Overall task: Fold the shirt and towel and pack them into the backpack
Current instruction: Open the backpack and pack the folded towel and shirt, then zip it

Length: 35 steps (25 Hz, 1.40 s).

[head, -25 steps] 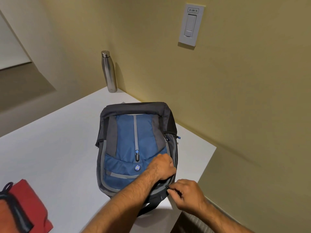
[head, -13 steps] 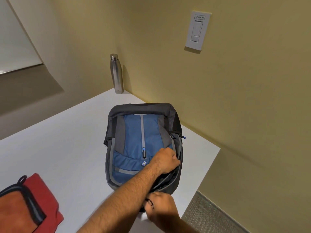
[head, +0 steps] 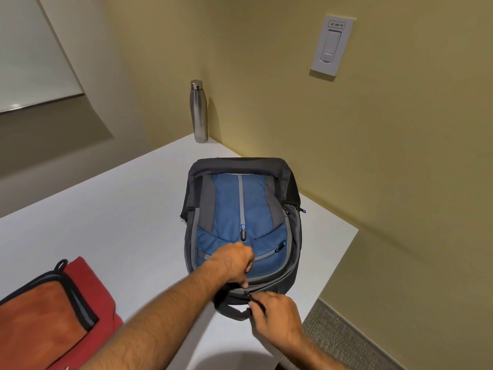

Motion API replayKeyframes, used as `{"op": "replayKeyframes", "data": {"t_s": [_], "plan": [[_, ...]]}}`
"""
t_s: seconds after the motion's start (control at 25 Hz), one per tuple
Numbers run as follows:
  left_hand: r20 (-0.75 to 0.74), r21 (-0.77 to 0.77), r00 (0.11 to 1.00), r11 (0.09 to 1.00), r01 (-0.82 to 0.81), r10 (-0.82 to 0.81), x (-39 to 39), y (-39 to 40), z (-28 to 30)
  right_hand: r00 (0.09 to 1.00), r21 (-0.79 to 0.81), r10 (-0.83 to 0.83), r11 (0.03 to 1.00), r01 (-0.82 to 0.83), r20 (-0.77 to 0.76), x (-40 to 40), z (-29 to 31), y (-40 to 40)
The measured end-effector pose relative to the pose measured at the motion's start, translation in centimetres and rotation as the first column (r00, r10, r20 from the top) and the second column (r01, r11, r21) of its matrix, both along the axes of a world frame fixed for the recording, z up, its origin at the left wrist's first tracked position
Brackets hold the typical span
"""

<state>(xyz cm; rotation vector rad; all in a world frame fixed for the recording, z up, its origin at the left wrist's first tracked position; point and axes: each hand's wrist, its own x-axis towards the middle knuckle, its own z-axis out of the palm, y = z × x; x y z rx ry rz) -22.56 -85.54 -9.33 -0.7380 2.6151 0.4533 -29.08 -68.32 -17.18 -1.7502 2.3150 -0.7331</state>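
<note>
A blue and grey backpack [head: 241, 206] lies flat on the white table [head: 112, 222], its top end toward me. My left hand [head: 233, 263] grips the fabric at the near edge of its front panel, fingers curled down by the zipper line. My right hand [head: 277, 316] pinches a black zipper pull at the bag's near end, just above the carry handle. At the lower left lies a folded red shirt [head: 93, 292] with a folded orange towel [head: 40, 316], edged in grey and black, on top of it.
A steel bottle [head: 198, 112] stands in the far corner against the yellow wall. A light switch [head: 332, 45] is on the wall at the right. The table's right edge [head: 338, 263] drops to grey carpet [head: 344, 340].
My right hand has drawn the zipper pull round from the bag's right side to its near end. My left hand has shifted left and nearer along the front panel.
</note>
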Motion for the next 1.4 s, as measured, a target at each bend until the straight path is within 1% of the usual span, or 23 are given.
{"op": "replayKeyframes", "data": {"t_s": [0.08,0.2,0.28,0.36,0.48,0.6,0.8,1.0,1.12,1.16,1.2,1.24,1.28,1.32,1.36,1.4], "plan": [[0.017,-0.089,1.0,0.996,0.027,-0.025,1.3,-0.3,-0.3,1.0,-0.006,-0.025,1.0,0.025,0.007,0.2,0.1,0.0],[-0.007,-0.147,0.992,0.981,0.123,-0.125,2.7,-0.4,-0.9,0.996,-0.001,-0.07,0.998,0.07,0.051,0.7,0.3,0.1],[-0.051,-0.168,0.988,0.977,0.135,-0.145,3.2,-0.6,-0.6,0.991,-0.003,-0.092,0.996,0.093,0.094,1.2,0.3,0.1],[-0.133,-0.142,0.985,0.986,0.087,-0.106,3.5,-1.3,0.1,0.983,-0.015,-0.113,0.993,0.116,0.141,1.8,0.5,0.0],[-0.237,-0.057,0.97,0.998,0.034,-0.047,3.7,-2.7,1.7,0.972,-0.052,-0.14,0.987,0.152,0.187,2.5,0.9,-0.7],[-0.307,-0.007,0.951,1.0,0.024,-0.025,3.7,-3.5,2.9,0.962,-0.08,-0.141,0.983,0.164,0.233,3.7,1.8,-1.9],[-0.411,0.016,0.912,1.0,0.017,-0.009,4.0,-3.9,4.2,0.957,-0.08,-0.12,0.986,0.145,0.264,6.5,2.5,-4.7],[-0.476,0.03,0.879,0.999,0.011,0.005,3.8,-3.9,5.4,0.966,0.044,-0.131,0.991,0.125,0.224,9.5,2.3,-8.2],[-0.495,0.036,0.869,0.999,0.008,0.011,4.1,-4.2,5.7,0.975,0.14,-0.092,0.988,0.065,0.2,9.9,2.7,-9.3],[-0.496,0.04,0.868,0.999,0.007,0.013,4.2,-4.3,5.7,0.978,0.148,-0.072,0.988,0.044,0.196,9.7,3.1,-9.1],[-0.499,0.04,0.867,0.999,0.007,0.014,4.4,-4.4,5.7,0.983,0.118,-0.044,0.993,0.023,0.179,9.3,3.6,-8.7],[-0.501,0.037,0.865,0.999,0.006,0.013,4.5,-4.5,5.7,0.989,0.02,-0.017,1.0,0.015,0.149,8.6,4.1,-7.9],[-0.504,0.032,0.864,0.999,0.006,0.011,4.7,-4.4,5.5,0.995,-0.137,0.005,0.991,0.009,0.097,7.7,4.9,-7.1],[-0.508,0.031,0.862,1.0,0.005,0.012,4.9,-4.3,5.3,0.999,-0.314,0.025,0.949,-0.013,0.035,6.7,5.8,-6.3],[-0.517,0.036,0.856,0.999,0.005,0.014,5.0,-4.1,5.1,0.999,-0.454,0.034,0.89,-0.045,-0.033,5.4,7.1,-5.6],[-0.532,0.043,0.846,0.999,0.006,0.018,5.2,-3.9,4.9,0.995,-0.533,0.031,0.842,-0.078,-0.098,3.9,8.4,-5.2]]}}
